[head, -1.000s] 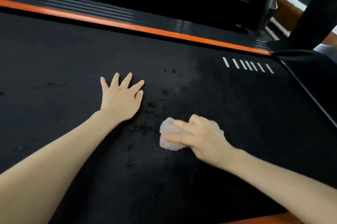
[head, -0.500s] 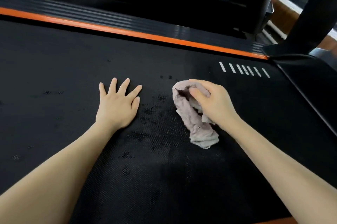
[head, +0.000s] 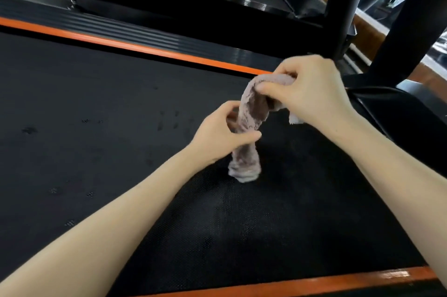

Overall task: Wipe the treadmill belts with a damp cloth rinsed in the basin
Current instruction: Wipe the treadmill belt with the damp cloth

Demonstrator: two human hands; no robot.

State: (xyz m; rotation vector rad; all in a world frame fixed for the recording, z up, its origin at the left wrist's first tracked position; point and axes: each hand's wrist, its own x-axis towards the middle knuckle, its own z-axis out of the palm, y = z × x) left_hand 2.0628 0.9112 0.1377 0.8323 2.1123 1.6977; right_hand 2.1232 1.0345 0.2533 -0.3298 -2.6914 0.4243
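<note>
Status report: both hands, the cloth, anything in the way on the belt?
Right hand grips cloth top. Left hand pinches cloth middle; lower end hangs near belt. Only dark spots on belt.

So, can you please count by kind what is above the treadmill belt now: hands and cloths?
Hands: 2, the left hand and the right hand
Cloths: 1, the cloth, gripped by both hands
Total: 3

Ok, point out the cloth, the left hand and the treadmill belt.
cloth (head: 251, 113), head view, on its bunched middle stretch.
left hand (head: 217, 133), head view, on the back of the hand.
treadmill belt (head: 96, 103), head view, on bare black surface left of the cloth.
</note>
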